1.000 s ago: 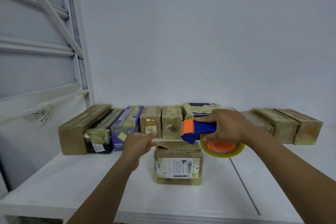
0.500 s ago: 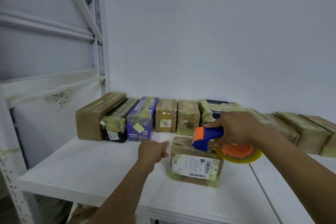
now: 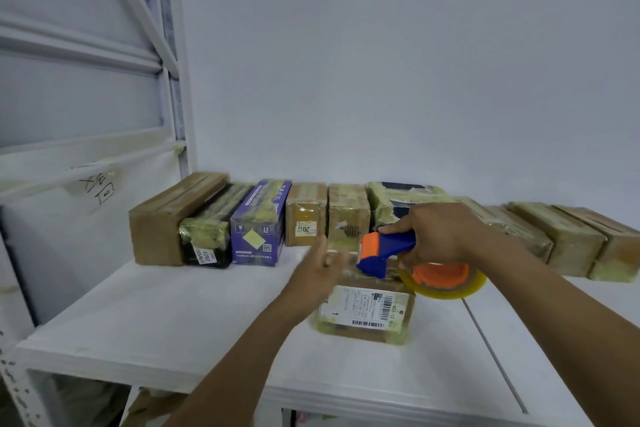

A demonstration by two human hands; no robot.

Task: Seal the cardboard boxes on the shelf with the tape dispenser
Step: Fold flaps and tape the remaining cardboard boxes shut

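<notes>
Hanging over the top rear edge of the labelled cardboard box (image 3: 367,317), the blue-and-orange tape dispenser (image 3: 384,253) is sitting in the right hand (image 3: 446,236), whose fingers are curling round its handle. The left hand (image 3: 311,274), blurred, fingers stretched apart, is hovering at the box's left top corner. The box is standing on the white shelf (image 3: 173,322), before a row of taped boxes (image 3: 306,215).

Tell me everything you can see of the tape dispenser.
The tape dispenser looks plastic: a blue body, an orange head at its left end, an orange hub on the right carrying a roll of clear yellowish tape. The right hand holds it from above, fingers curled round the body. It sits roughly level over the front box, head low at the box's top; whether they touch is unclear.
</notes>
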